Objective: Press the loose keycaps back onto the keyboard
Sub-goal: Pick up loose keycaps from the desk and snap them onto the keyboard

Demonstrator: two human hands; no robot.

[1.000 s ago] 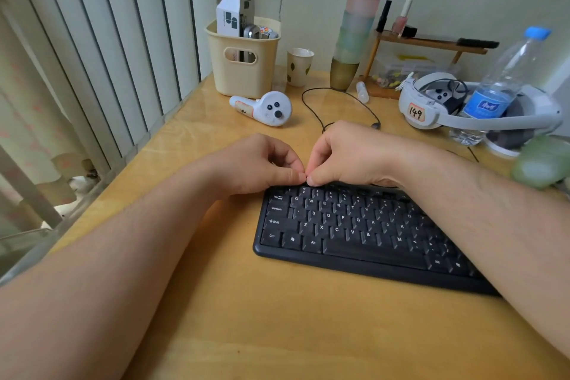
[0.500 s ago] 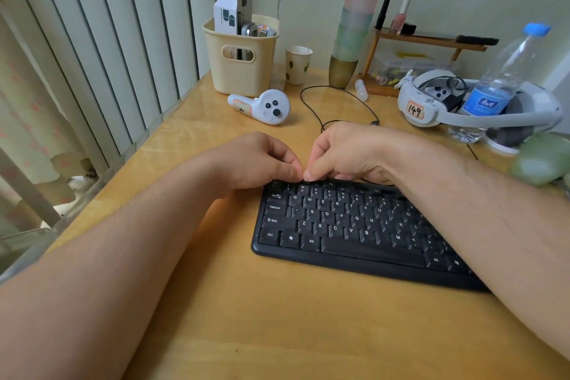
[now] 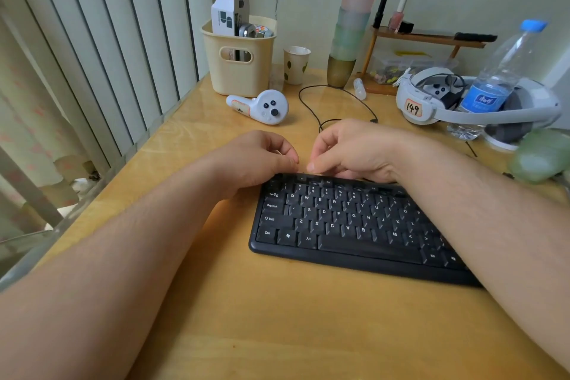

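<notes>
Black keyboard (image 3: 345, 225) lying near-right on the wooden bench (image 3: 277, 318), right end cut off under the right forearm. Left hand (image 3: 256, 160) and right hand (image 3: 351, 151) curled at its far-left top row, fingertips nearly meeting. Fingers bunched narrow; any keycap between them too hidden to make out.

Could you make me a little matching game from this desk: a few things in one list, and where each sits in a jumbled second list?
Things:
1. white controller
2. water bottle
3. open carton
4. keyboard

Places:
A. standing in the cream basket
B. under both hands, nearest the person
C. lying on the desk in front of the basket
D. upright inside the white headset, far right

Pairs: 1-C, 2-D, 3-A, 4-B
</notes>
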